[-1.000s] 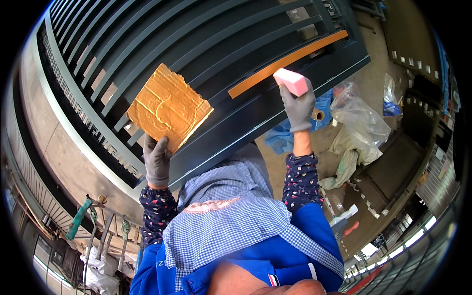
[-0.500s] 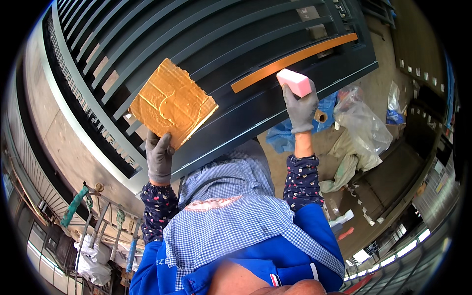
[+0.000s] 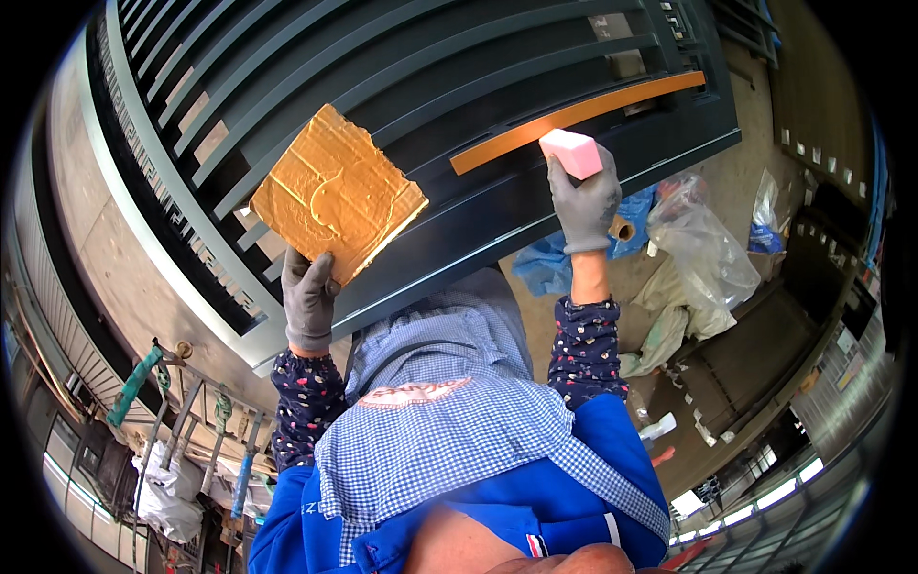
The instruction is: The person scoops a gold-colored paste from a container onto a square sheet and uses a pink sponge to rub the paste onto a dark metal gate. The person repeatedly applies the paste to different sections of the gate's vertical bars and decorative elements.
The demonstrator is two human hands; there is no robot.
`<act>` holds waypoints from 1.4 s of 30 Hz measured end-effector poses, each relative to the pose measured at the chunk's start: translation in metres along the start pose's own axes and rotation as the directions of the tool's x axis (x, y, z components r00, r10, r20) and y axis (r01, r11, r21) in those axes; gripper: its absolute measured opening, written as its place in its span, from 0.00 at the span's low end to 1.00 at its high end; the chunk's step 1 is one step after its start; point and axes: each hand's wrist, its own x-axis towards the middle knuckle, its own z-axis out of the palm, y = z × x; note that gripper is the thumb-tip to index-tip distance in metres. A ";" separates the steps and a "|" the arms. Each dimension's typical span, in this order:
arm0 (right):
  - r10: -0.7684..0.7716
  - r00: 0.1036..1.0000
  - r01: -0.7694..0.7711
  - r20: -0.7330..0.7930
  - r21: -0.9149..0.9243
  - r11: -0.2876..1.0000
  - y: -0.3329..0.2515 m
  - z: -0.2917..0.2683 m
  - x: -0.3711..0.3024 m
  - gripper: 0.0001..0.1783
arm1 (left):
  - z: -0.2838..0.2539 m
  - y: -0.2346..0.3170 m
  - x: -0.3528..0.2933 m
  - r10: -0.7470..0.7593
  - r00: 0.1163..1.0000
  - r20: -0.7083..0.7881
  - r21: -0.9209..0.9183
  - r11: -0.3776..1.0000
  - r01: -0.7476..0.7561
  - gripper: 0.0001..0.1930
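Note:
In my gloved left hand [image 3: 311, 299] is a torn piece of cardboard [image 3: 349, 196], its face smeared with wet-looking golden-orange paint; my thumb presses on its near corner. My gloved right hand [image 3: 585, 201] grips a pink sponge block [image 3: 572, 152] between thumb and fingers, raised over the edge of a dark grey slatted metal panel [image 3: 421, 277]. Just beyond the sponge, a golden-orange strip [image 3: 535, 127] runs along the panel. The cardboard is held above the panel's near left part and hides some slats.
A blue plastic sheet [image 3: 545, 266], a cardboard tube [image 3: 622, 230] and clear plastic bags [image 3: 703, 253] lie on the floor at the right. To the lower left stands a metal rack [image 3: 206, 421] hung with white bags [image 3: 170, 497]. The panel's light grey frame [image 3: 206, 287] curves along the left.
The view has shifted slightly. Both hands keep their holds; the cardboard and the sponge stay almost where they were.

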 end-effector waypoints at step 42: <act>-0.067 0.998 0.066 -0.004 -0.136 0.988 -0.010 -0.012 0.011 0.16 | 0.005 0.007 -0.001 -0.028 0.999 -0.044 0.034 0.999 0.029 0.26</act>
